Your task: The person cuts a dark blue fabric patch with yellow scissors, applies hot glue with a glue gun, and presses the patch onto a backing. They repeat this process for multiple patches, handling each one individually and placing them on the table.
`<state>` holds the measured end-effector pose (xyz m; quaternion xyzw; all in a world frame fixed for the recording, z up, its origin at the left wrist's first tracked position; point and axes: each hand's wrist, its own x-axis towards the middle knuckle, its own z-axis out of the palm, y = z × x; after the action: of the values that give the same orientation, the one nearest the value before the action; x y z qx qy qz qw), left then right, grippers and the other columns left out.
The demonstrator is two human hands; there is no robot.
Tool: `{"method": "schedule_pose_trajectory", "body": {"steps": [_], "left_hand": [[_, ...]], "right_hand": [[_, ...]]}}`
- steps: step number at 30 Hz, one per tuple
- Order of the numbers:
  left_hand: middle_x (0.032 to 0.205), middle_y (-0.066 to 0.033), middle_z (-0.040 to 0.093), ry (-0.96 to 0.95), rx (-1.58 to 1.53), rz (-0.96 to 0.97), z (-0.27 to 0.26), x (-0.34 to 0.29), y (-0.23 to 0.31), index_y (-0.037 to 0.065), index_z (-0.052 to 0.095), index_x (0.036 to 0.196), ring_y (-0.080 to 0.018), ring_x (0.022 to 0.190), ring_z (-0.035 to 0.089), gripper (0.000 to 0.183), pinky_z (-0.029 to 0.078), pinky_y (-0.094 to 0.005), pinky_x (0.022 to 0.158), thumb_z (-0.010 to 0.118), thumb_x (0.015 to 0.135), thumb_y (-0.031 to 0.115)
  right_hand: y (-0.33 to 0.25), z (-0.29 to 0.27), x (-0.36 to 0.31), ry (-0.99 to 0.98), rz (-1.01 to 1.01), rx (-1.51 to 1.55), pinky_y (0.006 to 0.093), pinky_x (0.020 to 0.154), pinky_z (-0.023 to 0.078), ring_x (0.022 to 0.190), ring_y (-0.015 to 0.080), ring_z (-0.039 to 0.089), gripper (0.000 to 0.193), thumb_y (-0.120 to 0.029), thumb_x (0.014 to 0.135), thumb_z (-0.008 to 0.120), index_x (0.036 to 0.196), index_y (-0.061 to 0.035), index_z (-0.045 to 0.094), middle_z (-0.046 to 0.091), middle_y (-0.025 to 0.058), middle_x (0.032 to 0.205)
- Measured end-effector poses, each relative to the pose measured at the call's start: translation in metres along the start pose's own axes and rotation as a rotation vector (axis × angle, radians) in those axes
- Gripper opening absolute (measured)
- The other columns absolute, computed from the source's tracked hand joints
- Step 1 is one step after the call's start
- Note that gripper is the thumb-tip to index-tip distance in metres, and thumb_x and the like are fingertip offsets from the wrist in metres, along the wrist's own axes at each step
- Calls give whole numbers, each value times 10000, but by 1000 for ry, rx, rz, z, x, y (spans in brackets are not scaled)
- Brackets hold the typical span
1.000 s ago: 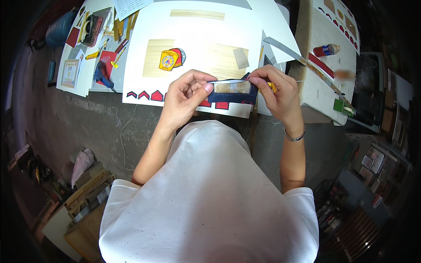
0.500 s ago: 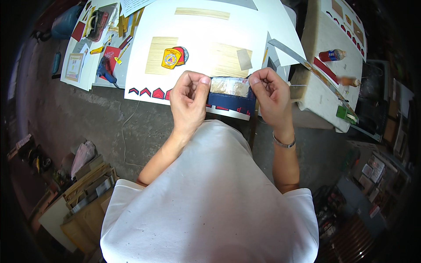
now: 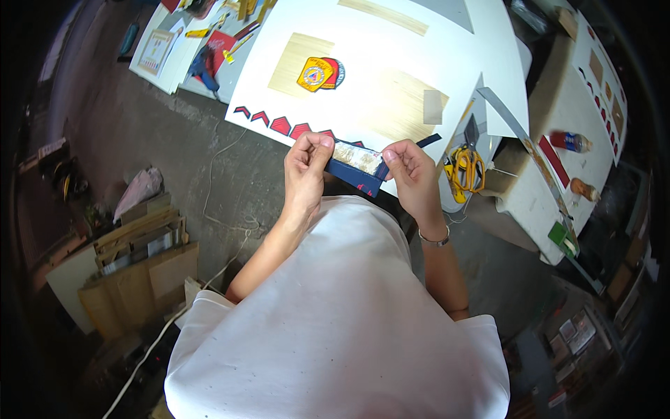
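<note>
Fingers of L hand [image 3: 305, 165] & R hand [image 3: 417, 177]: curled, each w/ thumb & index pinching one end of navy cloth strip [image 3: 351, 174]; lower fingertips tucked out of sight. Strip: slants down to R, held over front edge of white board [image 3: 377, 52]; inset panel [image 3: 359, 157] whitish-tan, wrinkled; red marks nr lower R corner too small to make out; underside hidden. Narrow dark band [image 3: 428, 140] juts past R hand; whether joined to strip unclear. R wrist: 1 metal-look bracelet [image 3: 434, 242]. Chevron patches [image 3: 280, 126]: row, red w/ dark borders, along board's front edge, partly behind L hand. Scissors [image 3: 466, 167]: 1 pr, yellow-orange looped handles, dark pointed blades, R of board. Wood-grain rectangles [image 3: 399, 105]: 2, pale, streaked; L one partly under yellow shield-shaped patch [image 3: 315, 74], which overlaps red patch [image 3: 335, 73]. Ruler [image 3: 504, 113]: long, flat, grey, R side. Wood-grain strip [image 3: 384, 15]: far side, pale. Board's far edge cut off by frame.
</note>
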<state>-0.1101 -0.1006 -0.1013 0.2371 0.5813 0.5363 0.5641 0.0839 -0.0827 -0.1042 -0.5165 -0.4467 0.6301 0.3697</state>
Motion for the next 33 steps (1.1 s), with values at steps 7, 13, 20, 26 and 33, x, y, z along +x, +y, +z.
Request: {"method": "schedule_pose_trajectory", "body": {"steps": [7, 13, 20, 26, 33], "left_hand": [[879, -10, 699, 99, -97, -88, -42, 1, 15, 47, 639, 1038, -70, 737, 670, 116, 570, -234, 626, 658, 1000, 155], [921, -22, 717, -17, -89, -107, -118, 29, 41, 49, 612, 1107, -63, 798, 677, 153, 573, -234, 687, 673, 968, 70], [1012, -85, 686, 446, -311, -67, -320, 78, 68, 86, 582, 1067, -183, 889, 720, 85, 644, -366, 787, 548, 1052, 162], [980, -51, 689, 555, -288, -29, -470, 138, 86, 94, 573, 1077, -157, 883, 702, 137, 627, -340, 751, 593, 1042, 225], [963, -24, 674, 641, -257, -86, -543, 183, 98, 65, 641, 1100, -122, 895, 671, 154, 616, -329, 744, 654, 1006, 187]], "right_hand": [[7, 38, 39, -157, 9, 42, 186, 603, 406, 678, 8, 497, 143, -141, 1036, 598, 990, -14, 646, 597, -43, 784], [-11, 87, 92, -346, -14, -73, 188, 584, 393, 647, 24, 493, 191, -164, 1037, 599, 1024, 11, 675, 599, -27, 768], [49, 262, 210, -196, -238, -370, 228, 642, 473, 734, 78, 575, 241, -211, 1003, 648, 1120, 0, 656, 631, 17, 838], [131, 460, 333, 25, -363, -724, 343, 737, 510, 830, 236, 594, 851, -393, 795, 859, 1376, 68, 442, 567, 192, 1150], [152, 509, 372, 164, -273, -775, 474, 821, 513, 872, 391, 660, 431, -331, 869, 745, 1050, 49, 654, 662, 224, 919]]}}
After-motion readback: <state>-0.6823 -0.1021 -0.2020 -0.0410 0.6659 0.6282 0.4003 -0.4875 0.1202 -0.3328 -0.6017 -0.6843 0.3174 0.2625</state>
